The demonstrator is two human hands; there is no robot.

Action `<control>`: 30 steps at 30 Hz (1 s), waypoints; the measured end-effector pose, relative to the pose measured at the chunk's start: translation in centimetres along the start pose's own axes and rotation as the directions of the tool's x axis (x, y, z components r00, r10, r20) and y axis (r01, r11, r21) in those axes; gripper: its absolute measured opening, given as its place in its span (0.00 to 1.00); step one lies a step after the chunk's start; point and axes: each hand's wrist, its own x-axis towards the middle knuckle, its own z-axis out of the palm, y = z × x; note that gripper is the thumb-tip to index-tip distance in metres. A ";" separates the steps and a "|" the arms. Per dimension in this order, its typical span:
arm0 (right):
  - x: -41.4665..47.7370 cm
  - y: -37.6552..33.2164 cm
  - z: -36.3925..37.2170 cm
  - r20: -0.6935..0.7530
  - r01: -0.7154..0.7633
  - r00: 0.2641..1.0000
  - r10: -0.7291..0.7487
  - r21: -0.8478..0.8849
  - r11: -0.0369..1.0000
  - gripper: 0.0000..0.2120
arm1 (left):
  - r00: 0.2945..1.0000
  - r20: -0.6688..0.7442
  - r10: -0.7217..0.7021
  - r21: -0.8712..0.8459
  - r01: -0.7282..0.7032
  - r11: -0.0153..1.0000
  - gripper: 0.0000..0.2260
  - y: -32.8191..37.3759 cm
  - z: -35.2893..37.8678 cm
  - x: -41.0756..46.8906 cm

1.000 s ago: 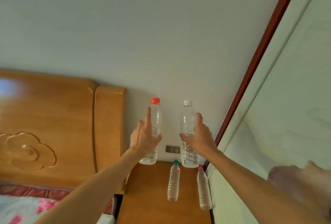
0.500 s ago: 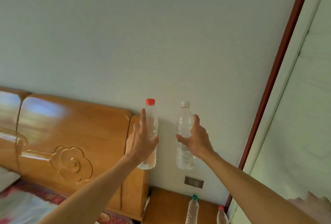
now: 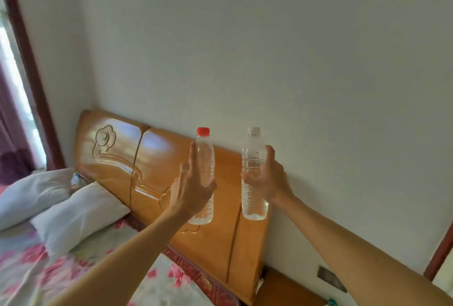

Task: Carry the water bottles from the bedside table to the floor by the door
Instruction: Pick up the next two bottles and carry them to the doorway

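My left hand (image 3: 190,189) grips a clear water bottle with a red cap (image 3: 204,156), held upright in the air in front of the wooden headboard. My right hand (image 3: 266,178) grips a second clear bottle with a white cap (image 3: 252,163), also upright, beside the first. Both arms are stretched forward. The bedside table (image 3: 282,291) shows as a wooden corner at the bottom right, with a green bottle cap (image 3: 332,302) peeking in at the frame's lower edge.
A carved wooden headboard (image 3: 152,176) runs along the plain wall. Two white pillows (image 3: 76,212) lie on a floral bedspread (image 3: 36,269) at the left. A window with a dark frame (image 3: 24,60) and purple curtain is at the far left. A wall socket (image 3: 331,277) sits low right.
Both bottles have been lifted off the bedside table and carried leftward. The view has swung left, so the bed and pillows now show and the table has slid to the bottom right.
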 end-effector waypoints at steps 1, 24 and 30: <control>0.1 -1.1 0.6 0.016 0.022 1.000 -0.022 0.011 1.000 0.37 | 1.000 -0.009 -0.014 0.026 0.014 1.000 0.47 -0.4 -1.2 -0.2; -7.4 -30.2 17.3 0.089 0.445 0.863 -0.498 0.333 0.831 0.47 | 0.912 -0.385 -0.141 0.336 0.280 0.899 0.48 -8.3 -33.1 -11.9; -12.8 -38.9 20.1 0.125 0.481 0.816 -0.564 0.395 0.783 0.47 | 0.865 -0.481 -0.145 0.393 0.360 0.846 0.48 -8.9 -43.2 -17.6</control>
